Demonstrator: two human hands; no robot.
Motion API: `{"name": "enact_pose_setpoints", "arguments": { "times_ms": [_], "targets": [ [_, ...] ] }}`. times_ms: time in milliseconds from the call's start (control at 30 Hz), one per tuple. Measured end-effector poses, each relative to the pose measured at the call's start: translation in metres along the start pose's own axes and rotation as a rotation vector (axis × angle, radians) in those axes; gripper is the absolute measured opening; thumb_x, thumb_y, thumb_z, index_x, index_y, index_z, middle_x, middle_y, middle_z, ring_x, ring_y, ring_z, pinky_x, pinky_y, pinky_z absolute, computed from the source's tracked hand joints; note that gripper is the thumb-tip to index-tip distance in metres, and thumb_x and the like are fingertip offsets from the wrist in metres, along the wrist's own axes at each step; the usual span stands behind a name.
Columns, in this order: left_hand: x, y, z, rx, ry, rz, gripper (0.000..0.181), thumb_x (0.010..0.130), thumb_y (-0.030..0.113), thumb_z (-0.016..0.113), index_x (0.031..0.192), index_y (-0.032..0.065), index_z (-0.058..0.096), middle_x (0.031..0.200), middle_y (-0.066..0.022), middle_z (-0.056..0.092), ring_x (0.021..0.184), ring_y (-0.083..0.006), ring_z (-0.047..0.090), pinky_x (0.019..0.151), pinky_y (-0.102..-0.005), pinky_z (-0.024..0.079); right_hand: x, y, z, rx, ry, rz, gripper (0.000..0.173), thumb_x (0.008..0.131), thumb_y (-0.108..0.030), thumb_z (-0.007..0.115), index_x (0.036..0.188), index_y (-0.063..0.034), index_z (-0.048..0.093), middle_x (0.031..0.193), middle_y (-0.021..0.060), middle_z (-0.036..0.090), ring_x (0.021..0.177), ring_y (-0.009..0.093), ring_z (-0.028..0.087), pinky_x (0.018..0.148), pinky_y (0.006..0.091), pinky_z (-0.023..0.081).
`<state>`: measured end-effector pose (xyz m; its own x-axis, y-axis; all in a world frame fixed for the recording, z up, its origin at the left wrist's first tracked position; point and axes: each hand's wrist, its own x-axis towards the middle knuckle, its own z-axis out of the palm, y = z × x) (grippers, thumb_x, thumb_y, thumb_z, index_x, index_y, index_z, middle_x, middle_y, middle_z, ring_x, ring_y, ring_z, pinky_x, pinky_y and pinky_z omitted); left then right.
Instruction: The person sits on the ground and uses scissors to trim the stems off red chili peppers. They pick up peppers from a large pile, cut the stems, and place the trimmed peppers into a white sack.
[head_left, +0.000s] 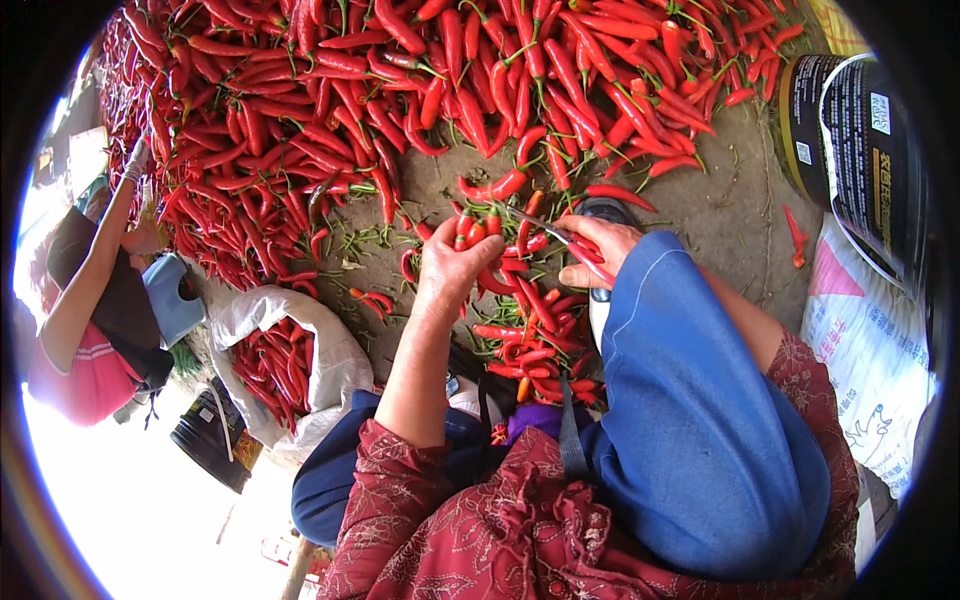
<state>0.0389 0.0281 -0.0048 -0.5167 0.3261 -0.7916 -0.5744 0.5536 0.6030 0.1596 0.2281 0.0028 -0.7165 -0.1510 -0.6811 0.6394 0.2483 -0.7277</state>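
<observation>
My left hand (457, 262) grips a small bunch of red chili peppers (477, 232), their green stem ends pointing away from me. In my right hand (611, 244) is a pair of scissors (587, 259) with red handles; the blades reach towards the stem ends of the bunch. Whether the blades touch a stem cannot be told. Just beyond the bunch, a curved red chili (495, 187) lies on the ground. Between my feet is a heap of loose chilies (536, 352) mixed with cut green stems (506, 309).
A large pile of red chilies (300, 127) spreads ahead and to the left. An open white woven sack (337, 337) on my left holds chilies. Black buckets (847, 150) and a printed sack (862, 337) stand right, another bucket (206, 431) lower left. A co-worker (97, 300) reaches into the pile.
</observation>
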Motion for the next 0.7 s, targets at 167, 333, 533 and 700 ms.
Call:
{"name": "enact_pose_setpoints", "arguments": {
  "times_ms": [167, 333, 533, 700],
  "targets": [
    [-0.002, -0.006, 0.005, -0.050, -0.051, -0.039, 0.034, 0.074, 0.015, 0.070, 0.101, 0.0019, 0.055, 0.079, -0.0053, 0.063, 0.064, -0.0112, 0.059, 0.054, -0.0245, 0.048, 0.009, 0.004, 0.004, -0.022, -0.047, 0.002, 0.053, 0.076, -0.030, 0.068, 0.119, -0.0045, 0.049, 0.090, 0.0141, 0.061, 0.083, 0.025, 0.060, 0.075, 0.0350, 0.046],
    [-0.010, -0.011, -0.003, -0.038, -0.071, -0.080, 0.034, 0.070, 0.014, 0.072, 0.098, 0.0054, 0.055, 0.072, -0.0040, 0.060, 0.059, -0.0111, 0.056, 0.046, -0.0230, 0.043, 0.007, 0.029, -0.004, -0.098, 0.045, -0.155, 0.047, 0.078, -0.026, 0.065, 0.114, -0.0004, 0.052, 0.080, 0.0109, 0.061, 0.072, 0.018, 0.058, 0.068, 0.0320, 0.046],
    [-0.053, -0.050, -0.154, -0.985, 0.787, 0.210, 0.016, 0.074, 0.015, 0.065, 0.080, 0.0100, 0.052, 0.070, -0.0053, 0.057, 0.056, -0.0205, 0.057, 0.052, -0.0373, 0.052, 0.015, 0.025, 0.009, 0.435, 0.129, -0.018, 0.037, 0.080, -0.012, 0.062, 0.114, -0.0013, 0.052, 0.073, -0.0004, 0.054, 0.063, 0.006, 0.048, 0.056, 0.0223, 0.041],
    [-0.088, -0.103, -0.243, -1.505, 1.229, 0.198, 0.036, 0.080, 0.036, 0.059, 0.100, 0.0066, 0.053, 0.092, -0.0077, 0.058, 0.089, -0.0228, 0.056, 0.074, -0.0330, 0.049, 0.012, 0.010, -0.001, 0.372, 0.083, 0.030, 0.037, 0.081, -0.017, 0.061, 0.114, -0.0028, 0.052, 0.066, -0.0033, 0.047, 0.054, 0.004, 0.041, 0.048, 0.0209, 0.033]
  ]
}}
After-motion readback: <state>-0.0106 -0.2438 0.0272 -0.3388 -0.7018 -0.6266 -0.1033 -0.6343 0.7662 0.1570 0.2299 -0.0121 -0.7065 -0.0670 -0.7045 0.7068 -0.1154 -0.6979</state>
